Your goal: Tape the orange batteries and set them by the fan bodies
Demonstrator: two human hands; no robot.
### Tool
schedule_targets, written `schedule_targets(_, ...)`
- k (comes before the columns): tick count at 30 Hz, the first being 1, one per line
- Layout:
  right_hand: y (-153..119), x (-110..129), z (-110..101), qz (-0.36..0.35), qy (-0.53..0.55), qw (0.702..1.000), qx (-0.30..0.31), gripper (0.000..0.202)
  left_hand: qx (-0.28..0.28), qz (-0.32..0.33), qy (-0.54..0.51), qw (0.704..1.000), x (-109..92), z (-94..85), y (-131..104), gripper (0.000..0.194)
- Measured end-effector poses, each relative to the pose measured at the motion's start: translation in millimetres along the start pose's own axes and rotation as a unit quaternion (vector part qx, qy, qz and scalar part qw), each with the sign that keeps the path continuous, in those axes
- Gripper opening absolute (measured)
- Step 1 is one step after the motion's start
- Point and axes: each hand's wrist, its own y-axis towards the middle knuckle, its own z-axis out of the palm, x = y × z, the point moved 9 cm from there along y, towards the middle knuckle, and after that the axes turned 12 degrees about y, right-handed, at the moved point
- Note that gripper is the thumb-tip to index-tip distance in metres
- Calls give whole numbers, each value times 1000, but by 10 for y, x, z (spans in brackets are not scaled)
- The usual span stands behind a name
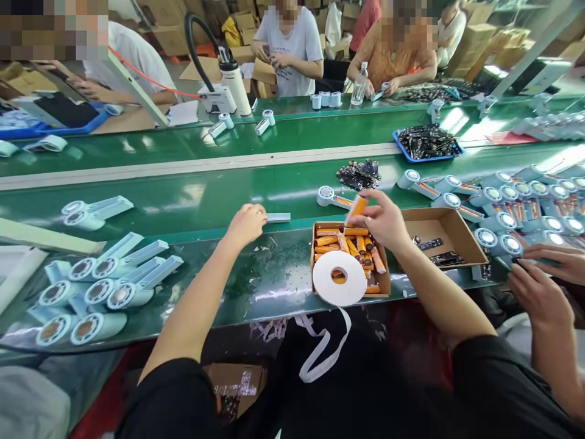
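Note:
My left hand (247, 224) is closed around the head end of a light blue housing, whose handle (278, 217) sticks out to the right over the green table. Between the fingertips of my right hand (381, 216) is an orange battery (356, 210) with a white strip on it, held above a cardboard box. More orange batteries (325, 241) fill that box (387, 286). A white tape roll (326, 277) lies on the box's front part, its loose end hanging over the table edge. Behind the box lies a blue housing (325, 196) with an orange battery in its handle.
Blue housings (107, 268) are grouped at left, with many more (503, 219) at right. A second cardboard box (441, 228) holds black parts. A black parts pile (359, 174) and blue tray (427, 160) lie behind. Another person's hands (542, 283) work at right; people sit opposite.

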Motion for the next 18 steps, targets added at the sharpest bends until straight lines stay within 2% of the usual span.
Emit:
schedule_targets(3, 673, -29, 502, -26, -73, 994, 75, 57, 12, 60, -58, 996, -214, 60, 767, 22)
schedule_targets(4, 857, -71, 663, -31, -108, 989, 100, 55, 18, 75, -77, 994, -247, 77, 935, 19)
schedule_targets(6, 1129, -179, 952, -48, -187, 969, 152, 51, 28, 96, -119, 988, -258, 110, 1118, 15)
schedule_targets(9, 1312, -375, 1280, -79, -286, 928, 226, 38, 21, 94, -176, 980, -196, 163, 1113, 21)
schedule_targets(11, 1351, -500, 1395, -91, -333, 904, 252, 34, 7, 75, -204, 976, -158, 199, 1047, 28)
schedule_targets(14, 1359, -635, 1463, -96, -371, 882, 276, 36, -12, 43, -226, 973, -158, 242, 1005, 32)
schedule_targets(18, 1342, -706, 1442, -98, -407, 859, 293, 40, -23, 25, -242, 970, -218, 255, 1048, 29)
